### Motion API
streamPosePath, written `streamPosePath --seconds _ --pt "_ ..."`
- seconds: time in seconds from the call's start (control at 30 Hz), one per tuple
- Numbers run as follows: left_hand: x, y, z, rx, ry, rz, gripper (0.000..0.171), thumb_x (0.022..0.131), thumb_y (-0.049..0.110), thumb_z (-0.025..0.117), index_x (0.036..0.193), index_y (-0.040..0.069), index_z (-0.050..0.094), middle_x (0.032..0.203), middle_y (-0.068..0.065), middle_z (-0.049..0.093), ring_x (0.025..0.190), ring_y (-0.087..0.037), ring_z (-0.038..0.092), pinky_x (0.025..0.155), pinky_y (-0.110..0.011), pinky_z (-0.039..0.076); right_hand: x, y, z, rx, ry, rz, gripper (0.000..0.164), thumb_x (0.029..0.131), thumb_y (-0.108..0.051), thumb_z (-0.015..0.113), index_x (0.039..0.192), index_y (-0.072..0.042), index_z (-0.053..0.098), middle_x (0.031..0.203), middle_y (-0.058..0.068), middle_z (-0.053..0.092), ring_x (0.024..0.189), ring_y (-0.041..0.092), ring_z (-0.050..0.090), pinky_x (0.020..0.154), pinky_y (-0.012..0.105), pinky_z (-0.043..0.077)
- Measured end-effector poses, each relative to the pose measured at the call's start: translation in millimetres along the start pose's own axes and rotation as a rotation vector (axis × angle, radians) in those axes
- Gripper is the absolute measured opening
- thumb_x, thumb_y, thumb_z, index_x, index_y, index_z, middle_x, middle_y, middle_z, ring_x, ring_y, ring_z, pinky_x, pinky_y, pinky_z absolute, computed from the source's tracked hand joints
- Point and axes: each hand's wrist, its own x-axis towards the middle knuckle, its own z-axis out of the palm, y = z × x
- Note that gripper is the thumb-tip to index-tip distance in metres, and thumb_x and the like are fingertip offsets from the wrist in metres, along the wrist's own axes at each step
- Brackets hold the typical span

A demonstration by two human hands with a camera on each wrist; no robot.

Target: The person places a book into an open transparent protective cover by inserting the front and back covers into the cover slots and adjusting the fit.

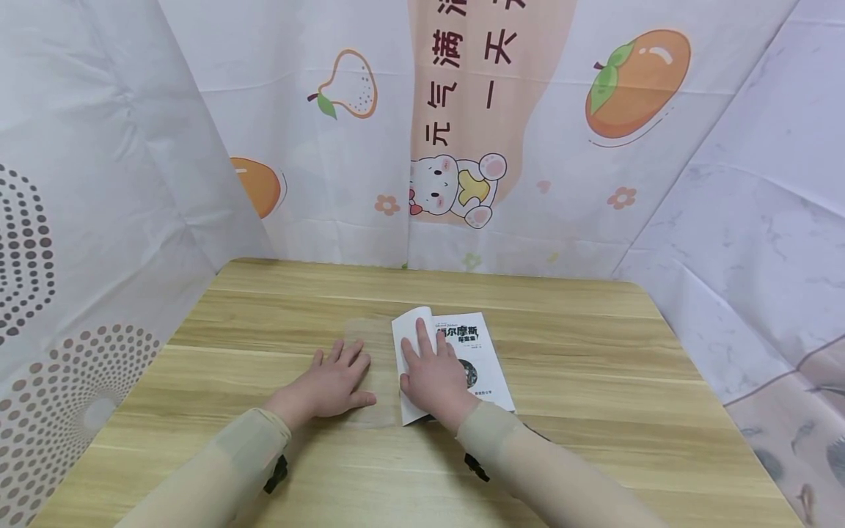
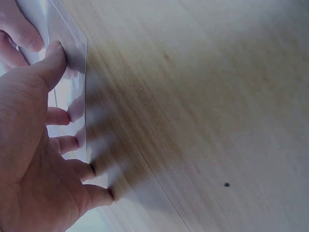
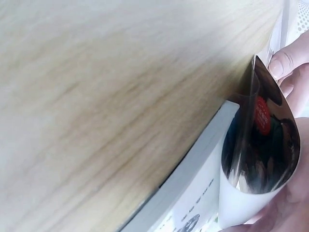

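A paperback book (image 1: 488,359) lies on the table with its front cover (image 1: 409,330) lifted and bent to the left, white inner side up. My right hand (image 1: 436,374) rests on this cover, fingers extended and spread. In the right wrist view, the cover's glossy dark outer face (image 3: 277,150) curls over beside the page block (image 3: 193,159). Left of the book, a clear plastic sheet (image 1: 379,341) lies on the wood. My left hand (image 1: 337,381) lies across its left part, fingers spread. The left wrist view shows the fingertips (image 2: 104,194) around the sheet's edge.
The wood-grain table (image 1: 594,381) extends around the book on all sides. A printed curtain (image 1: 317,183) hangs behind its far edge, with more fabric (image 1: 746,293) at the right and dotted fabric (image 1: 59,396) at the left.
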Motion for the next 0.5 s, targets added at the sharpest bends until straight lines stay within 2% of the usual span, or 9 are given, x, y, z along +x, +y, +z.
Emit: streamPosePath --seconds 0.5 --pt "-0.4 0.6 0.0 -0.011 0.001 -0.007 0.071 0.092 0.056 0.054 0.141 0.008 0.038 0.154 -0.024 0.023 0.134 -0.055 0.018 0.097 -0.076 0.025 -2.0 -3.4 -4.0 -0.009 -0.010 0.005 0.060 0.094 -0.045 0.051 0.148 -0.021 0.038 0.160 0.013 0.011 0.136 0.045 0.027 0.107 0.049 0.035"
